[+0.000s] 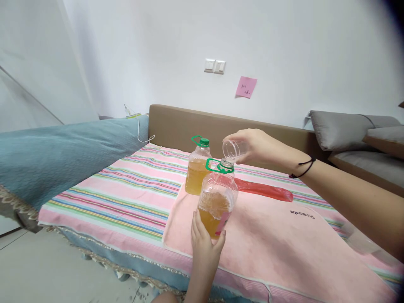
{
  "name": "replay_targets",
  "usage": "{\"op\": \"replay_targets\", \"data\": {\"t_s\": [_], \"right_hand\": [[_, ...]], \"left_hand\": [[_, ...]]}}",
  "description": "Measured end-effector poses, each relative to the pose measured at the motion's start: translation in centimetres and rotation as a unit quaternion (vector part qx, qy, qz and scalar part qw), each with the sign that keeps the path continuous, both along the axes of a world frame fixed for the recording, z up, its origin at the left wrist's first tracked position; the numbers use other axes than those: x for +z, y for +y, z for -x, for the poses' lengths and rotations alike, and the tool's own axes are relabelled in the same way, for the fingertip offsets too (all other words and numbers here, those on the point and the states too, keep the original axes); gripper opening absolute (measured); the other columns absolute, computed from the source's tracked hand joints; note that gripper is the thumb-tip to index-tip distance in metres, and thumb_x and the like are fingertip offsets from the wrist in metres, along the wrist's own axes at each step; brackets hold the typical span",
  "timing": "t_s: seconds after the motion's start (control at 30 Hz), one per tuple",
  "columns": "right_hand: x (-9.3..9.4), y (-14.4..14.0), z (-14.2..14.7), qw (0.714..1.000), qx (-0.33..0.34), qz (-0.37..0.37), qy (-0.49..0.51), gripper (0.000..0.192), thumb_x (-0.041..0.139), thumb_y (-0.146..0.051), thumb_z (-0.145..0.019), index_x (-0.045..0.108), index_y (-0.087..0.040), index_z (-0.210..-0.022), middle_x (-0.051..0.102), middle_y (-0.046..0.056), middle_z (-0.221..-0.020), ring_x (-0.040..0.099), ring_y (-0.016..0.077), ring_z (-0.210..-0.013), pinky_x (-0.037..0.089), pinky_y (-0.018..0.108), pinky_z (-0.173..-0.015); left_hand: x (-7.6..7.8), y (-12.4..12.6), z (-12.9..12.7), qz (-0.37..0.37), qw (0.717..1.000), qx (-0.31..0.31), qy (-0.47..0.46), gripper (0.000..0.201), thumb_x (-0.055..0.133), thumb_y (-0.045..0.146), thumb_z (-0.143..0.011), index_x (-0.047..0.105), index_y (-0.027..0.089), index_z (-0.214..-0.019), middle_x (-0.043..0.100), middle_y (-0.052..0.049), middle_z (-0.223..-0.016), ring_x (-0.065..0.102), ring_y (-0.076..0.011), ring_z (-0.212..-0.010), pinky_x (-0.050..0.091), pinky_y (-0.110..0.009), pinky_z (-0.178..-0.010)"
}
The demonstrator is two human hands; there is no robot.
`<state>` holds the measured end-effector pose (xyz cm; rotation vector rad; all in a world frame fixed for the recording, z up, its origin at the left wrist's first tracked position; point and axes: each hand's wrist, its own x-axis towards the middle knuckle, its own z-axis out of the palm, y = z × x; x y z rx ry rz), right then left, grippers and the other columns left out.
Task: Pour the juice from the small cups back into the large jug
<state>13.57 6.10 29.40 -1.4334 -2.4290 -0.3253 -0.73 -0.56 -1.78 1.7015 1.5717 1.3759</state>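
Note:
My left hand (205, 244) is wrapped round the lower part of a clear plastic bottle (217, 202) of amber liquid, its mouth uncapped and a green handle ring at the neck. Bubbles show at the liquid's surface. Above the mouth, my right hand (254, 145) grips a clear plastic cup (232, 149), tilted so its rim is at the bottle opening. I can make out no liquid in the cup. Behind stands a second bottle (196, 172), also holding amber liquid, with a green cap and ring.
Both bottles rest on a pink mat (268, 244) over a striped cloth (126, 189). A red plastic bag (265, 189) lies behind the front bottle. A clear container (362, 240) is partly hidden under my right forearm. Grey cushions (341, 128) are stacked at right.

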Motion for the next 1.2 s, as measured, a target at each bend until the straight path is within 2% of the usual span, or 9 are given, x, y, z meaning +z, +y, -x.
{"op": "replay_targets", "data": {"t_s": [0.2,0.3,0.47,0.7,0.83,0.97,1.07,1.13,1.2], "right_hand": [[0.2,-0.3,0.8,0.991,0.072,-0.056,-0.094,0.033,0.07,-0.022,-0.077,0.07,-0.029,-0.109,0.072,0.005,-0.106,0.061,0.0271,-0.101,0.039,0.042,-0.087],[0.0,-0.1,0.8,0.977,0.121,-0.095,-0.144,0.035,0.063,-0.016,-0.082,0.068,-0.029,-0.114,0.071,0.005,-0.112,0.058,0.0269,-0.109,0.032,0.047,-0.096],[-0.2,-0.2,0.7,0.95,0.176,-0.147,-0.21,0.042,0.05,-0.007,-0.086,0.066,-0.032,-0.116,0.072,0.002,-0.111,0.057,0.0234,-0.111,0.023,0.051,-0.105],[-0.6,-0.9,-0.2,0.941,0.186,-0.17,-0.227,0.05,0.05,-0.004,-0.086,0.065,-0.037,-0.119,0.072,-0.001,-0.113,0.056,0.023,-0.114,0.023,0.05,-0.109],[-1.0,-1.4,-1.1,0.948,0.154,-0.176,-0.216,0.051,0.051,0.0,-0.082,0.066,-0.033,-0.118,0.072,0.002,-0.111,0.057,0.0242,-0.111,0.03,0.047,-0.105],[-1.5,-1.9,-2.4,0.982,0.076,-0.13,-0.116,0.048,0.065,-0.01,-0.076,0.065,-0.026,-0.121,0.072,0.007,-0.112,0.06,0.0282,-0.105,0.042,0.046,-0.093],[-2.7,-1.9,-3.6,0.996,0.032,-0.056,0.06,0.061,0.077,-0.022,-0.069,0.059,-0.024,-0.127,0.071,0.009,-0.117,0.064,0.0287,-0.105,0.046,0.045,-0.092],[-4.2,-2.0,-4.6,0.972,0.015,0.005,0.233,0.068,0.081,-0.027,-0.063,0.055,-0.024,-0.126,0.072,0.008,-0.116,0.066,0.0269,-0.107,0.048,0.044,-0.094],[-6.3,-2.3,-5.7,0.912,0.011,0.063,0.406,0.062,0.083,-0.031,-0.06,0.056,-0.024,-0.114,0.073,0.008,-0.111,0.067,0.0253,-0.106,0.05,0.042,-0.092]], "left_hand": [[-0.2,0.1,0.0,-0.005,1.0,-0.002,0.004,0.087,0.06,0.042,-0.082,0.017,0.008,-0.149,0.03,-0.024,-0.154,0.026,-0.0331,-0.146,0.028,-0.05,-0.118],[-0.3,0.1,0.0,-0.007,1.0,-0.001,-0.003,0.087,0.062,0.041,-0.081,0.018,0.009,-0.149,0.03,-0.024,-0.154,0.028,-0.034,-0.145,0.029,-0.051,-0.117],[0.0,0.0,0.0,0.001,1.0,-0.004,-0.009,0.088,0.062,0.04,-0.08,0.017,0.01,-0.149,0.03,-0.023,-0.154,0.028,-0.0342,-0.145,0.028,-0.051,-0.117],[-0.1,0.1,0.1,0.001,1.0,-0.005,-0.003,0.089,0.062,0.041,-0.081,0.016,0.009,-0.15,0.03,-0.024,-0.154,0.027,-0.0327,-0.146,0.029,-0.049,-0.118],[0.1,0.0,0.2,0.002,1.0,-0.01,0.002,0.09,0.062,0.042,-0.081,0.015,0.009,-0.15,0.029,-0.024,-0.154,0.027,-0.0332,-0.146,0.029,-0.05,-0.117],[0.5,0.1,0.2,-0.004,1.0,-0.009,-0.005,0.088,0.062,0.042,-0.081,0.017,0.01,-0.149,0.031,-0.024,-0.153,0.028,-0.0344,-0.145,0.03,-0.052,-0.117],[0.4,0.4,0.2,-0.012,1.0,-0.001,-0.007,0.087,0.062,0.044,-0.08,0.019,0.009,-0.148,0.033,-0.024,-0.152,0.031,-0.0356,-0.143,0.031,-0.053,-0.116],[0.2,0.8,0.3,-0.028,1.0,-0.003,-0.006,0.086,0.06,0.046,-0.081,0.021,0.008,-0.148,0.035,-0.024,-0.15,0.033,-0.0365,-0.142,0.032,-0.054,-0.115],[0.3,1.2,0.3,-0.057,0.998,-0.001,-0.008,0.084,0.06,0.047,-0.08,0.026,0.01,-0.147,0.04,-0.022,-0.148,0.037,-0.0375,-0.139,0.034,-0.055,-0.114]]}}
